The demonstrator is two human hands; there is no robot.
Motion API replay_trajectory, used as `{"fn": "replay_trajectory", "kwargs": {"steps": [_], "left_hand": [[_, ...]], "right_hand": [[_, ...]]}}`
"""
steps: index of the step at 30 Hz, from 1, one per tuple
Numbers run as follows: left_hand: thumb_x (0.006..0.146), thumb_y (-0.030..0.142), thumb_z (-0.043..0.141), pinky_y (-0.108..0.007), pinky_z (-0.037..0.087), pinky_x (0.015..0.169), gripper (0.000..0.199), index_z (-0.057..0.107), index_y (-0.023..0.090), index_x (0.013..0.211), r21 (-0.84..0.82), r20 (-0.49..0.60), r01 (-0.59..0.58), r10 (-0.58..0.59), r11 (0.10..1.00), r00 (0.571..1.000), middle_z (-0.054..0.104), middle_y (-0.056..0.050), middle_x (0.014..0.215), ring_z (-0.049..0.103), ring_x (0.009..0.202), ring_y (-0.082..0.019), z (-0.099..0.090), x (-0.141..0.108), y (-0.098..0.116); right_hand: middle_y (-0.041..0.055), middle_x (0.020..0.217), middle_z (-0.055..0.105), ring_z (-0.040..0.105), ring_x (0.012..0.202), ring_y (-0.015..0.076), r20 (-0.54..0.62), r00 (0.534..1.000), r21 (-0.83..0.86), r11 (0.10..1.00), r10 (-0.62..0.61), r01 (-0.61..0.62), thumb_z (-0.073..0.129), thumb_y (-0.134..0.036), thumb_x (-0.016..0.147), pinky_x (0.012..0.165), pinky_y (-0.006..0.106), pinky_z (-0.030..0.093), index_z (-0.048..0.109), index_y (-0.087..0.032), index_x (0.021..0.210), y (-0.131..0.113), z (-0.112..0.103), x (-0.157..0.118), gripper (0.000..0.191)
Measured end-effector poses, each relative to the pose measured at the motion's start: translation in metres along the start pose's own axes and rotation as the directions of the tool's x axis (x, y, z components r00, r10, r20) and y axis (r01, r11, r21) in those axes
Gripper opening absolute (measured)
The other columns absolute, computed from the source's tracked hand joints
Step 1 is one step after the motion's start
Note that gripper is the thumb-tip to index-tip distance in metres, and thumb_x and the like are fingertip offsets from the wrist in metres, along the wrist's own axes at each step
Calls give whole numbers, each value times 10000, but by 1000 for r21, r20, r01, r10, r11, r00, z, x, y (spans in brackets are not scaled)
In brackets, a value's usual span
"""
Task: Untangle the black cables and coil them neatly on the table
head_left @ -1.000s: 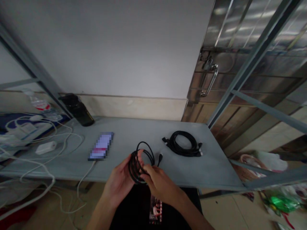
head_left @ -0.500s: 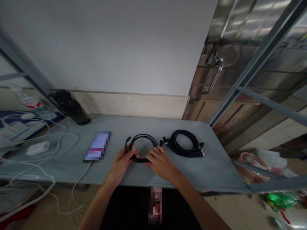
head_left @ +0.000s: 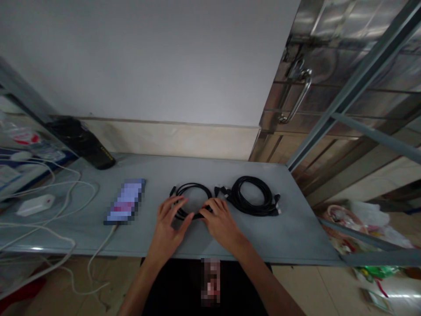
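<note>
A coiled black cable [head_left: 194, 185] lies on the grey tabletop [head_left: 184, 243] in front of me, one plug end sticking out at its upper left. My left hand [head_left: 169, 221] is over the coil's left side, thumb and fingers spread apart. At the coil's lower right, my right hand [head_left: 219, 217] has its fingers curled on the cable. Just right of it rests a second, thicker bundle of coiled black cable [head_left: 253, 213], its connectors showing at both sides; neither hand touches it.
A phone [head_left: 126, 202] with a white cord lies left of the coil. Behind it leans a black bottle [head_left: 85, 142]. A white charger [head_left: 36, 205] and tangled white cords cover the table's left end. Metal frame posts [head_left: 332, 118] rise at the right; a pink basket [head_left: 345, 219] sits beyond.
My left hand has let go of the coil and spread its fingers. The coil now rests lower on the table. My right hand stays on it. The view has shifted slightly.
</note>
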State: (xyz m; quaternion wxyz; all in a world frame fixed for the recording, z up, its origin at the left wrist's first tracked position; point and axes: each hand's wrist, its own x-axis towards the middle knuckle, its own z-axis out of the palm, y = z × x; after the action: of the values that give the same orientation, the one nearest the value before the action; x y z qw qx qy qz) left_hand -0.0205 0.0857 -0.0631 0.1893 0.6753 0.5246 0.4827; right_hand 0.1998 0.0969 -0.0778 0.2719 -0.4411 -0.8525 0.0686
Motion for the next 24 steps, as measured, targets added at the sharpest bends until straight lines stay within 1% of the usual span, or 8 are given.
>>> {"fn": "replay_trajectory", "kwargs": {"steps": [3,5,7,12,16,19,21,24], "left_hand": [[973,371,828,-612,408,1278,245,870,327,1211,-6,180,-65,65,998,982,819,-110,1222,693,1275,-383,4,-4,0],[1015,352,768,-614,417,1263,223,879,328,1207,24,244,-94,86,995,966,832,-101,1164,721,1190,-365,7,-6,-4],[1047,349,717,-615,419,1256,245,876,334,1233,42,264,-100,86,994,961,837,-96,1163,722,1179,-360,10,-8,-8],[1046,384,720,-582,457,1183,245,883,347,1225,78,221,-74,56,994,974,837,-102,1154,706,1184,-381,10,-10,-17],[1046,342,695,-573,481,1126,247,880,317,1208,140,131,-68,50,988,990,816,-120,1149,699,1164,-388,7,-9,-21],[1040,298,695,-576,497,1118,236,866,300,1202,187,82,-75,61,979,995,811,-115,1173,708,1183,-385,6,-8,-23],[1038,260,698,-563,523,1100,220,849,293,1194,209,70,-109,96,972,993,809,-97,1182,721,1173,-362,5,-8,-23],[1049,219,704,-558,530,1136,197,817,292,1193,229,58,-196,188,954,980,804,-62,1196,733,1167,-315,5,-9,-22]], "right_hand": [[98,1316,687,609,1303,290,-2,1000,31,999,17,-17,769,-110,1036,1153,496,556,764,-216,1240,-1,-2,0,230],[106,1322,677,609,1314,298,-12,999,60,998,34,-33,757,-75,1020,1163,497,561,750,-209,1251,-2,-4,-1,266],[115,1334,664,609,1318,305,-39,998,89,995,59,-55,754,-56,1003,1173,497,564,735,-201,1260,-1,-4,-1,296],[126,1370,639,597,1340,303,-113,986,142,984,121,-105,791,-107,994,1213,490,549,696,-189,1291,2,0,-2,323],[114,1330,652,628,1291,286,-191,974,159,983,119,-89,744,-223,1077,1202,494,545,679,-213,1294,1,-2,-2,227],[111,1286,672,655,1240,281,-301,950,151,987,89,-45,658,-262,1134,1147,487,557,666,-226,1272,2,-14,-9,143],[119,1302,675,655,1256,284,-374,924,107,993,80,-43,625,-258,1147,1135,487,553,657,-229,1288,9,-27,-18,147],[146,1400,659,626,1342,322,-428,897,-13,992,108,-126,634,-307,1152,1176,544,520,629,-231,1403,32,-49,-37,262]]}}
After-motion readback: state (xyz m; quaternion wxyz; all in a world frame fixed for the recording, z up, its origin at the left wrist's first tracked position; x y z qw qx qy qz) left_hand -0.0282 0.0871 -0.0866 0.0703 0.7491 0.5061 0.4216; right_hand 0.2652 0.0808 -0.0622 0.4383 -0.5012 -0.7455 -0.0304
